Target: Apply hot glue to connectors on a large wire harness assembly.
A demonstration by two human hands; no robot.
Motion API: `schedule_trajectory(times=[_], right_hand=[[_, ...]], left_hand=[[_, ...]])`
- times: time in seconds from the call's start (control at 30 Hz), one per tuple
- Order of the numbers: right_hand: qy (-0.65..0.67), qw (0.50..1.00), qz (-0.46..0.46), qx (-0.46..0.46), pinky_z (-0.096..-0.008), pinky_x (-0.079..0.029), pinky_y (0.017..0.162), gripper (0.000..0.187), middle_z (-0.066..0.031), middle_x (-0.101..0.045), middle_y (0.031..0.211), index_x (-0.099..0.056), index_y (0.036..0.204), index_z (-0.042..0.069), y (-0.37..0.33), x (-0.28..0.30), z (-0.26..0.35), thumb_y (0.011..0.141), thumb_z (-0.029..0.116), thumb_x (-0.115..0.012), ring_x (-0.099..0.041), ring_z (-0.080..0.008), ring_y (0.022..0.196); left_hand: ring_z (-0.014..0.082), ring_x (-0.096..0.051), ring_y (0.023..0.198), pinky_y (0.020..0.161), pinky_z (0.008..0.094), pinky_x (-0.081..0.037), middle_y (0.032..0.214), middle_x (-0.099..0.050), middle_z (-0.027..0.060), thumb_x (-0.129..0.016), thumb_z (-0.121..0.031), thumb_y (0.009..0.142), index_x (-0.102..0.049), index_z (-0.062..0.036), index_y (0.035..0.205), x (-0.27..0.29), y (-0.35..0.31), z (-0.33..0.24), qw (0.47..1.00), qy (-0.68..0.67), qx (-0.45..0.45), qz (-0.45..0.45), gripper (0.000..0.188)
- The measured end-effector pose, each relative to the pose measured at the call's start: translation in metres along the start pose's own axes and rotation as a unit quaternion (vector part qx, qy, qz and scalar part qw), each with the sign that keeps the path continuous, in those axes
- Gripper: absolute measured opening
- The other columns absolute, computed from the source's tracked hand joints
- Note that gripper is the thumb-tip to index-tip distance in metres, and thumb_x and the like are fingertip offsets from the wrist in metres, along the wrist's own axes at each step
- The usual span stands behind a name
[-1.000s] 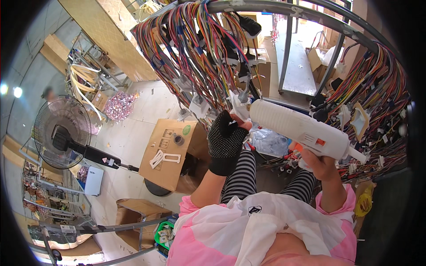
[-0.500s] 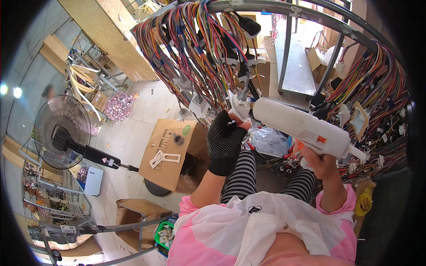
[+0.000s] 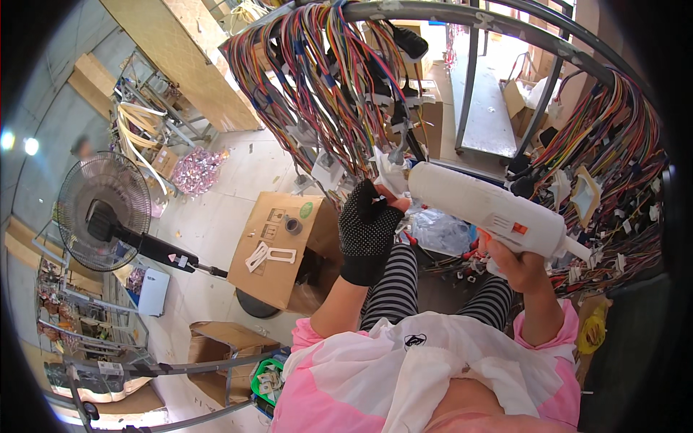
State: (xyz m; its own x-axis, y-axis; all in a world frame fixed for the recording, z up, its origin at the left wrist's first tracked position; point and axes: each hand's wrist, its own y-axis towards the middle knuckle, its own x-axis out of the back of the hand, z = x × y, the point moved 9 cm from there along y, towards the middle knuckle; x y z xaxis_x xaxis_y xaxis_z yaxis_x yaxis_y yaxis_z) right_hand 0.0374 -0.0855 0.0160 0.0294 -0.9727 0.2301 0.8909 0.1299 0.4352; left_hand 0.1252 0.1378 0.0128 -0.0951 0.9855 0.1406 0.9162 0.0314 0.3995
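Observation:
My right hand [image 3: 516, 261] is closed around the handle of a white glue gun [image 3: 484, 202] with an orange trigger and an orange-red switch. The gun points left, and its tip meets a white plastic connector [image 3: 390, 169]. Gloved in black with white dots, my left hand [image 3: 369, 227] pinches this connector between bare fingertips. The connector hangs at the lower end of a wire bundle [image 3: 317, 79] in many colours. Another white connector [image 3: 327, 169] dangles just left of it. The exact contact at the gun's tip is partly hidden.
A curved metal rail [image 3: 433, 12] carries the wires, with another bundle [image 3: 599, 137] at right. A cardboard box [image 3: 278, 216] stands left of my hand, bearing white plastic pieces and a tape roll. Further left is a fan [image 3: 103, 211]. A green basket [image 3: 268, 379] sits low by my side.
The glue gun has shifted very slightly left and my right hand has moved a little with it. My left hand keeps its pinch on the connector.

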Motion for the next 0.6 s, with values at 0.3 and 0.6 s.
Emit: schedule_trajectory(times=[0.3,0.6], right_hand=[[0.051,0.999,0.005,-0.008,-0.0252,-0.046,0.069,0.040,-0.0105,-0.057,0.092,-0.040,0.115,-0.007,-0.004,0.001,0.003,0.079,0.002,-0.055,-0.056,-0.0129,0.079],[0.047,0.999,-0.002,0.002,-0.0247,-0.046,0.067,0.041,-0.0109,-0.057,0.093,-0.038,0.116,-0.007,-0.003,0.002,0.000,0.079,0.001,-0.054,-0.055,-0.0113,0.075]], left_hand=[[0.0115,-0.056,0.075,0.070,0.0245,-0.045,0.082,-0.059,0.0043,-0.067,-0.010,0.073,-0.053,-0.0019,0.090,-0.003,-0.004,-0.008,0.995,-0.098,0.027,0.006,0.024],[0.0124,-0.054,0.088,0.078,0.0248,-0.042,0.096,-0.057,0.0047,-0.063,-0.004,0.075,-0.051,-0.0005,0.105,-0.004,-0.005,-0.005,0.984,-0.177,0.026,0.007,0.032]])
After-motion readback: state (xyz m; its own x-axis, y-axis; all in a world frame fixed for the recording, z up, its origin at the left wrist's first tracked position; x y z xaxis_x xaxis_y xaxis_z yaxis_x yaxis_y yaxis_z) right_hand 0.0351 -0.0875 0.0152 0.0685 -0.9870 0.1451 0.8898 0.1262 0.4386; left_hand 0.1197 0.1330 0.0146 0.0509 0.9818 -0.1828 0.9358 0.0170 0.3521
